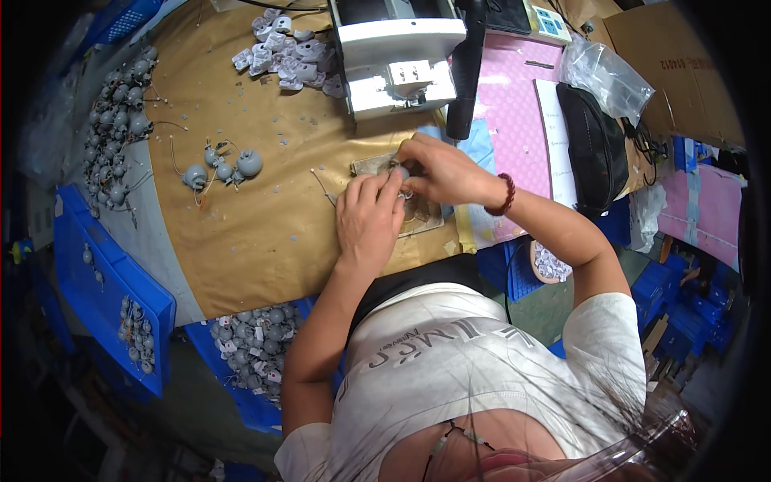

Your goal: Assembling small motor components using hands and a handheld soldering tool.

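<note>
Just right of the frame's centre, the right hand (446, 170) has thumb and fingers pinched on a grey ball-shaped part (403, 172) above a flat board (431, 225). The left hand (369, 215) curls close beside it; its grip I can't tell from here. White pieces (297, 58) sit upper left.

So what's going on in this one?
A person works bare-handed at a brown-covered bench. The right hand seems to pinch a grey round part over a small board, the left hand close beside it. Fingers partly hide it. More grey parts lie to the left, in a small cluster and a larger heap; white pieces lie beside a machine.
</note>
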`<control>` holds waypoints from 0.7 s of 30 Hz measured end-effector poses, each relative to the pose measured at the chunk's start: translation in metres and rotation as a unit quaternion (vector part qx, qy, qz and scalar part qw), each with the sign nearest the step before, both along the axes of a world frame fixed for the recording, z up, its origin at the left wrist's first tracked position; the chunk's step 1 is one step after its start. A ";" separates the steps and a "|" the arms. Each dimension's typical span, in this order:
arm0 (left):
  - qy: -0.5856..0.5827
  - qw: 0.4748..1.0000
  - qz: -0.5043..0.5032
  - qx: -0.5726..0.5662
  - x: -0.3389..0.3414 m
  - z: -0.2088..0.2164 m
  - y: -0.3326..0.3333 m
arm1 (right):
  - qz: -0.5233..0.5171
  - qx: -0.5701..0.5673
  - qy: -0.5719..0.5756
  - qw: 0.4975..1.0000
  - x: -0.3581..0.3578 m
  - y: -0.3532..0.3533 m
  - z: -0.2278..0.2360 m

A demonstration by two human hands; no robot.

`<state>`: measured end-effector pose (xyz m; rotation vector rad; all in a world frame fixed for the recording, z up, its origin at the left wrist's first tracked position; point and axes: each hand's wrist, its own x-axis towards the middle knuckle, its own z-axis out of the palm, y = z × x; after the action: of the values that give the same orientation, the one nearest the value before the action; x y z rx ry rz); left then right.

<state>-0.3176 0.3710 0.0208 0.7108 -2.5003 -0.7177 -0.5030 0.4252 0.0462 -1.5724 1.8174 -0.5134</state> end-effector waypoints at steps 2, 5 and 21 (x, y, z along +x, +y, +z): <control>-0.008 1.000 0.001 0.017 -0.001 0.000 -0.002 | 0.001 -0.013 -0.036 0.999 -0.009 0.000 -0.011; -0.023 1.000 0.008 0.009 -0.006 0.003 -0.003 | -0.012 -0.042 -0.067 0.997 -0.007 0.004 -0.012; -0.006 0.999 0.033 0.003 -0.008 0.000 0.002 | -0.370 -0.440 -0.071 0.815 -0.073 -0.026 0.010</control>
<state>-0.3253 0.3729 0.0204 0.7977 -2.4739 -0.7006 -0.5755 0.3987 0.0560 -1.1641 2.1588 -2.0119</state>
